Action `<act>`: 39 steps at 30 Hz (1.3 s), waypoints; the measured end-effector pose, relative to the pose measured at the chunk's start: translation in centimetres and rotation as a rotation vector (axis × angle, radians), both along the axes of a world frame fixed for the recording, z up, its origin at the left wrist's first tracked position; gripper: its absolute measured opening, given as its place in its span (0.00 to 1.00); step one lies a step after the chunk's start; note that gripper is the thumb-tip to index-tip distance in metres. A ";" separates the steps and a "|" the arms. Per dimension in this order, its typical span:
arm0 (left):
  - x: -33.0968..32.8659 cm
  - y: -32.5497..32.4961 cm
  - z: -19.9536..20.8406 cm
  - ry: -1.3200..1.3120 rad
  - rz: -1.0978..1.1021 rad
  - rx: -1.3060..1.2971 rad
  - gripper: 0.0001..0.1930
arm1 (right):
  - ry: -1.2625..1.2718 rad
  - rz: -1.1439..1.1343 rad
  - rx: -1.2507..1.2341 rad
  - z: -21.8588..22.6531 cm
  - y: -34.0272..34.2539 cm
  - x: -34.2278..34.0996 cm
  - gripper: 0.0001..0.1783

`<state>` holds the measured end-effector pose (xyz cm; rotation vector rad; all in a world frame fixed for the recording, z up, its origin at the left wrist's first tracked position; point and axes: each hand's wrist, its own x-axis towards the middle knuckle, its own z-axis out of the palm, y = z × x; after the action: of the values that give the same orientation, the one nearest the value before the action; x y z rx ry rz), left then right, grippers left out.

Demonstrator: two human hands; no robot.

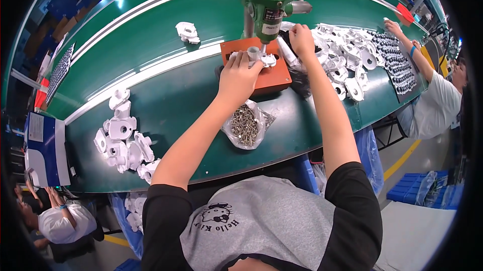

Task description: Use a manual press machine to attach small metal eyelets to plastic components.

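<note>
I have the left hand (240, 77) on the white part (268, 61), which sits on the orange block (271, 81) under the green press (268, 14). Its fingers are bent and drawn in on the part, thumb on the near side; the press tip hangs just over it. My right hand (303, 42) is to the right of the press, fingers curled close together by a dark bag (300, 84); I can't tell whether they hold anything. Right of that hand I see a heap of white parts (347, 52), then a tray (395, 62) of dark pieces in rows, with a co-worker's hand (393, 28) near its far end. On the counter (188, 117), a clear bag of screws (244, 125) lies on the near side of the block. A smaller cluster (122, 135) of white parts is off to the left, and a lone piece (187, 32) lies beyond
</note>
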<state>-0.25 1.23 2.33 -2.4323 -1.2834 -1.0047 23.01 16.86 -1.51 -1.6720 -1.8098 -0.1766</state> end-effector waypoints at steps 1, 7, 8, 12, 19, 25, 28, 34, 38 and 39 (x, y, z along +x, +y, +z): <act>0.1 0.0 -0.1 -0.002 0.001 -0.003 0.08 | 0.112 0.035 0.027 0.1 -0.3 0.3 0.09; 0.2 0.2 -0.6 -0.006 0.040 0.115 0.07 | 0.762 0.374 -0.189 2.4 -4.9 -0.3 0.07; 0.1 0.1 -0.5 -0.011 0.046 0.097 0.07 | 0.762 0.377 -0.192 2.7 -5.8 -0.8 0.07; -0.1 0.3 -0.8 -0.085 0.041 0.041 0.05 | 0.659 0.431 -0.187 4.3 -9.4 -3.1 0.07; -0.3 0.4 -0.6 -0.080 0.015 -0.028 0.06 | 0.510 0.538 -0.210 4.1 -10.1 -4.8 0.08; -0.6 0.6 -1.7 -0.094 -0.020 -0.036 0.08 | 0.492 0.623 -0.119 2.8 -10.0 -5.1 0.11; -0.8 0.3 -1.4 -0.089 -0.037 -0.051 0.08 | 0.450 0.600 -0.081 3.1 -10.4 -5.4 0.09; -0.8 -0.3 -1.6 -0.122 -0.060 0.004 0.09 | 0.293 0.626 -0.007 3.1 -10.9 -5.4 0.08; -1.0 0.0 -1.8 -0.152 -0.064 0.033 0.09 | 0.047 0.685 0.064 3.3 -11.4 -5.4 0.09; -1.0 0.1 -1.9 -0.165 -0.067 0.037 0.09 | 0.024 0.689 0.104 3.4 -11.7 -5.5 0.09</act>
<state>-1.26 1.30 0.46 -2.4223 -1.2277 -1.2582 17.52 5.12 1.92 -0.9000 -2.1994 0.0509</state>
